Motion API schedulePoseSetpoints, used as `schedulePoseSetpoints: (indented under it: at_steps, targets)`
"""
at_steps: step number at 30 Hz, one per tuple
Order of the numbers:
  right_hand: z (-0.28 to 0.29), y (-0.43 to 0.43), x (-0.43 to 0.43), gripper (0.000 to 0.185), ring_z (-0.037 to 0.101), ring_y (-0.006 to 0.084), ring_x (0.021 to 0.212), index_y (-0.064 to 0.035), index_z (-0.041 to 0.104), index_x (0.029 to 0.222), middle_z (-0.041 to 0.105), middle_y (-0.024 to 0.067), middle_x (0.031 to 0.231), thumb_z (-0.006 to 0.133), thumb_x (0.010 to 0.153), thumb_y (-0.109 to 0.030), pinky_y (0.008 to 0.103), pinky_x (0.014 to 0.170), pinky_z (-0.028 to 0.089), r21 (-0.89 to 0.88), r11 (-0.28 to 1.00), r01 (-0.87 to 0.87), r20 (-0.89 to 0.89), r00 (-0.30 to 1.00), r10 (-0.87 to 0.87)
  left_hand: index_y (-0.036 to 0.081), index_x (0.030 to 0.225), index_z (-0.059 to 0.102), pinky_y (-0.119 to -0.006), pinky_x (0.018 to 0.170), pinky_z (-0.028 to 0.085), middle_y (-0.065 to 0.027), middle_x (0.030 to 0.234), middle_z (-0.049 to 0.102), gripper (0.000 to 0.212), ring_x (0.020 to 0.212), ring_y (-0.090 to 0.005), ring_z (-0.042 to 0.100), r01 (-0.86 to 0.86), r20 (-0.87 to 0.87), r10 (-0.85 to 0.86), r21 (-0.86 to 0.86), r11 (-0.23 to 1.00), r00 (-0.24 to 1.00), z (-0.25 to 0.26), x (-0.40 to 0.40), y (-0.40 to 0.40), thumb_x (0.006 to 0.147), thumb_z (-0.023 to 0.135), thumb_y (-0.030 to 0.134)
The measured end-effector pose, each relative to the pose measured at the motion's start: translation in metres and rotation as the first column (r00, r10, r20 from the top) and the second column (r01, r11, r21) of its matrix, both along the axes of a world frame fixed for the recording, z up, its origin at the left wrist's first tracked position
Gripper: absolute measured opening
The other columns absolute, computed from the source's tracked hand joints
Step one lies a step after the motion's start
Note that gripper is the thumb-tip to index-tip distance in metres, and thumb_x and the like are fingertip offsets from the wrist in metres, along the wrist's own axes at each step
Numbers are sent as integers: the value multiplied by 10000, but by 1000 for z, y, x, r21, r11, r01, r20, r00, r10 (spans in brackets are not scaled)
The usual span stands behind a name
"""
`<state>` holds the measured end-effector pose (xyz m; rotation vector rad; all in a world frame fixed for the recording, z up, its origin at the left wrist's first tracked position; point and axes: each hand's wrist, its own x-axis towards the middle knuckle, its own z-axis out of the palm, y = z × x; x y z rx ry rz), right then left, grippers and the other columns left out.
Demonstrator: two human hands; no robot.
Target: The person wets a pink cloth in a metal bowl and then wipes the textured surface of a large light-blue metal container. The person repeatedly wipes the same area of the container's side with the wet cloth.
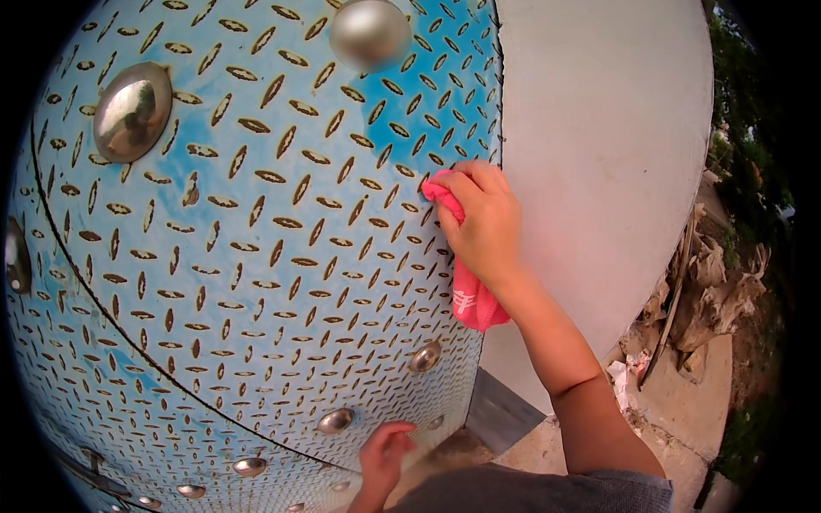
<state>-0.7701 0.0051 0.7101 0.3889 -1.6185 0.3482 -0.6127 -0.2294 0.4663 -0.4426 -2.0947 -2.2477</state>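
Note:
My right hand is closed round a pink cloth and presses its bunched upper end on a blue-painted diamond-plate metal panel, close to its right edge. The rest of the cloth hangs below the palm and bears white writing. Just above the hand the panel is a deeper, cleaner blue; elsewhere a pale, whitish film lies on it in streaks. My left hand is low in the view, in front of the panel's lower part, fingers curled and apart, with nothing seen in it.
Domed metal studs stand out from the panel, and a dark seam curves down its left side. A smooth light grey wall adjoins its right edge. Below right are stone paving, a gnarled piece of dry wood and plants.

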Motion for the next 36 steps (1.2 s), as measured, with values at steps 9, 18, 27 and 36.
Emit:
schedulePoseSetpoints:
  at_steps: [9, 18, 27, 36]
  targets:
    - [-7, -2, 15, 251, 584, 252, 836, -74, 656, 918, 595, 48, 954, 747, 690, -20, 356, 639, 504, 101, 992, -72, 73, 995, 65, -10, 1064, 639, -260, 721, 533, -88, 1002, 677, 166, 758, -138, 656, 20, 17, -20, -11, 1000, 1000, 1, -4, 3, 959, 514, -36]
    - [20, -23, 13, 242, 587, 248, 827, -86, 659, 911, 581, 46, 905, 752, 693, -38, 358, 647, 511, 110, 985, -131, 24, 991, 129, -9, 1044, 647, -257, 713, 535, -80, 999, 683, 158, 748, -135, 662, 19, 20, -19, 15, 1000, 1000, 5, 1, 0, 954, 520, -37]
    - [5, -24, 15, 239, 578, 252, 805, -71, 639, 891, 577, 49, 905, 754, 685, -31, 350, 611, 508, 132, 989, -65, 22, 998, 63, -7, 1073, 642, -243, 697, 518, -92, 1067, 669, 180, 769, -116, 644, 13, 21, -13, 22, 1000, 1000, 6, 9, -8, 984, 486, -13]
    - [18, -20, 24, 232, 594, 253, 830, -76, 663, 909, 579, 61, 900, 750, 696, -43, 362, 642, 515, 149, 983, -111, 58, 993, 103, -8, 1065, 643, -252, 698, 517, -85, 1034, 679, 180, 765, -113, 643, -10, 41, 9, 25, 1000, 999, 5, 9, -10, 990, 479, -4]
